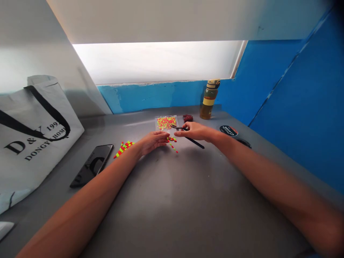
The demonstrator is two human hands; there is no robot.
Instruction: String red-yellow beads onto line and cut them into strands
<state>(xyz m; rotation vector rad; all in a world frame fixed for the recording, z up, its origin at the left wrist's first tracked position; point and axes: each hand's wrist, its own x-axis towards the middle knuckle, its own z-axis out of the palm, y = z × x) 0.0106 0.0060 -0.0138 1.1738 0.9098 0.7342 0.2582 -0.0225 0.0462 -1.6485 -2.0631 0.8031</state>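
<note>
Fingers (188,126) of right hand (196,131) pinch black tool (195,140), tip unclear. Left hand (153,141) narrows at bead strand (172,143); grip cannot be told.

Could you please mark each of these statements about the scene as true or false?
1. The right hand holds a slim black tool: true.
2. A strand of red and yellow beads lies at the fingertips of the left hand: true.
3. The clear plastic bag of neon beads is in the left hand: false, it lies on the grey table.
4. The olive and yellow bottle lies on its side: false, it stands upright by the blue wall.
</note>
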